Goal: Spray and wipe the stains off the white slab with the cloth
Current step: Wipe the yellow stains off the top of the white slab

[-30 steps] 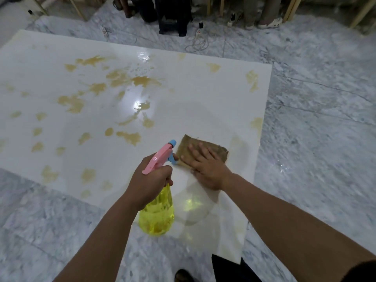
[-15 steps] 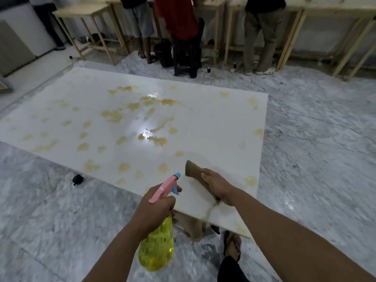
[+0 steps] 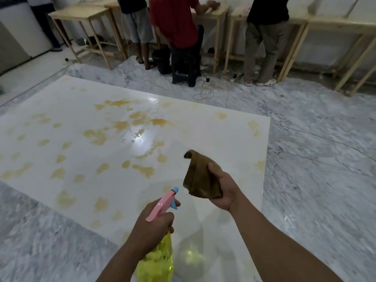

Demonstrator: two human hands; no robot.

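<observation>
A large white slab (image 3: 213,135) lies flat on the marble floor, covered with several yellow-brown stains (image 3: 95,137). My left hand (image 3: 150,226) grips a yellow spray bottle (image 3: 157,261) with a pink and blue trigger head, held low over the slab's near edge, nozzle pointing away from me. My right hand (image 3: 222,188) holds a folded brown cloth (image 3: 198,178) lifted off the slab, hanging above its near right part.
Grey marble floor (image 3: 315,169) surrounds the slab. Beyond it three people stand at wooden tables (image 3: 219,9); a black stool (image 3: 186,64), a dark bucket (image 3: 161,60) and loose cables (image 3: 205,88) lie near the slab's far edge.
My right hand has lifted the cloth off the slab, where it was pressed flat a second ago. The view has tilted up, as if I rose, showing the room beyond.
</observation>
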